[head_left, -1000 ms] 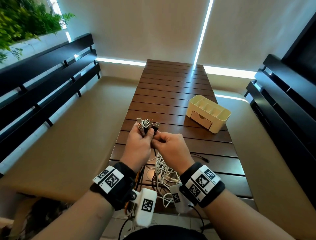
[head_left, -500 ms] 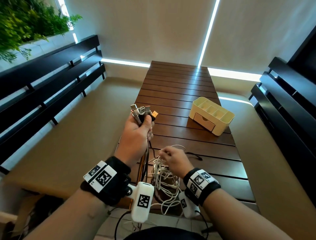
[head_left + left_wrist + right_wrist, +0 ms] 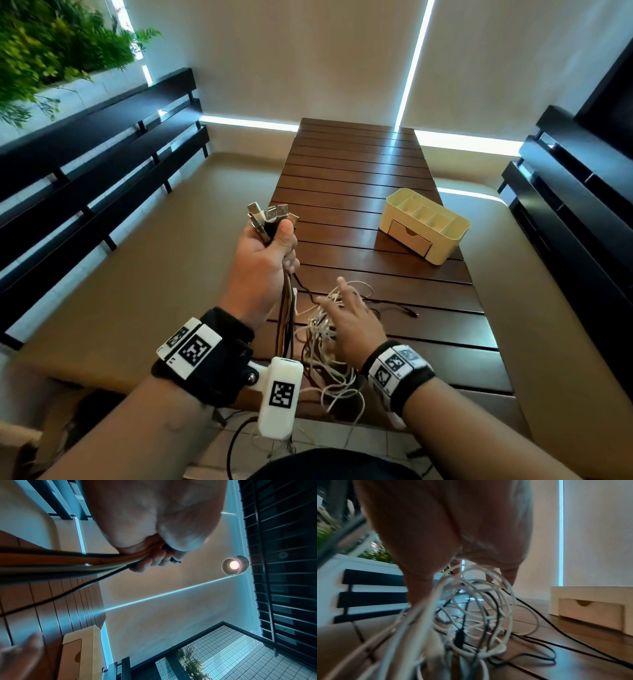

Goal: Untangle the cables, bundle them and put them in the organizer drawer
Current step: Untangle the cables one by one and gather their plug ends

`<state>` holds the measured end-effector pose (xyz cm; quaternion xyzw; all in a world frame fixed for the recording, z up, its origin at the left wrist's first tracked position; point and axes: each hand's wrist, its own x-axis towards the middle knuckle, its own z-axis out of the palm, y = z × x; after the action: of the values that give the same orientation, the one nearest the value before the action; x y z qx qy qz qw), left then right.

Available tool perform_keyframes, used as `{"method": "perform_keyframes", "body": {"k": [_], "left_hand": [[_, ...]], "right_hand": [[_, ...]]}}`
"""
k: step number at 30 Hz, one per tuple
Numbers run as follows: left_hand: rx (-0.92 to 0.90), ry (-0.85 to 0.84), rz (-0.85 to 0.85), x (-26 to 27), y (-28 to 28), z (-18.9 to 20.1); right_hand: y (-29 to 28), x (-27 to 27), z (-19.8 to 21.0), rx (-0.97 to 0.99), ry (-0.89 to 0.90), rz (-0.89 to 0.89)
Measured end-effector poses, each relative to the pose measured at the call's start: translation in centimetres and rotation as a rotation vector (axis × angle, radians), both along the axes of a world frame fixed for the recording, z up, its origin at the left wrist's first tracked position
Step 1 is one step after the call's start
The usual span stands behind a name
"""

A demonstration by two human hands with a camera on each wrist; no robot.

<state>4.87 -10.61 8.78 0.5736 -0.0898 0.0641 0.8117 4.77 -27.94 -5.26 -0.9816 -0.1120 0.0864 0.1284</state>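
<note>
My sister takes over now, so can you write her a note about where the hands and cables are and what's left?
Left hand: raised, gripping the gathered plug ends.
Right hand: fingers spread over the cable tangle on the table; whether it grips a strand is unclear.
Organizer: far right on the table, its drawer closed.
Done: plug ends collected.
Left: untangle the loops, bundle them, open the drawer, put them inside.

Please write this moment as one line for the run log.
left hand: holds cable plugs raised | right hand: fingers spread on cable tangle, no grip | organizer: drawer shut | stage: untangling
</note>
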Motion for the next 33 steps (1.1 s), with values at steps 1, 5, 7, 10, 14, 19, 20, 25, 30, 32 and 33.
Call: {"method": "perform_keyframes", "body": {"k": [1, 5, 7, 10, 14, 19, 20, 25, 30, 32, 33], "left_hand": [[-0.012, 0.007, 0.0, 0.0, 0.2, 0.0], [0.008, -0.008, 0.017, 0.0, 0.6, -0.3], [0.025, -0.002, 0.034, 0.1, 0.8, -0.4], [0.036, 0.032, 0.049, 0.2, 0.7, -0.9], [0.022, 0.06, 0.016, 0.1, 0.6, -1.2], [0.042, 0.026, -0.055, -0.2, 1.1, -1.3], [0.052, 0.028, -0.052, -0.3, 1.2, -1.3], [0.026, 0.082, -0.001, -0.1, 2.2, -1.2], [0.132, 0.145, 0.042, 0.3, 3.5, -1.5], [0.263, 0.215, 0.03, 0.8, 3.9, -2.0], [0.326, 0.254, 0.015, 1.0, 3.9, -2.3]], "right_hand": [[-0.7, 0.7, 0.0, 0.037, -0.039, -0.056], [-4.1, 3.3, 2.1, 0.118, -0.03, -0.274], [-4.4, 3.6, 3.6, 0.077, 0.005, -0.275], [-2.5, 2.4, 6.5, 0.287, -0.03, -0.185], [1.5, 0.0, 8.6, 0.824, 0.117, 0.031], [2.2, -0.1, 6.7, 0.8, 0.205, 0.085], [2.1, 0.0, 6.5, 0.778, 0.202, 0.093], [1.8, -0.2, 4.3, 0.621, 0.349, 0.136], [2.0, 0.0, 3.2, 0.718, 0.247, -0.035], [1.6, 0.8, 3.4, 0.77, 0.128, -0.107], [1.3, 1.1, 3.8, 0.799, 0.083, -0.126]]}}
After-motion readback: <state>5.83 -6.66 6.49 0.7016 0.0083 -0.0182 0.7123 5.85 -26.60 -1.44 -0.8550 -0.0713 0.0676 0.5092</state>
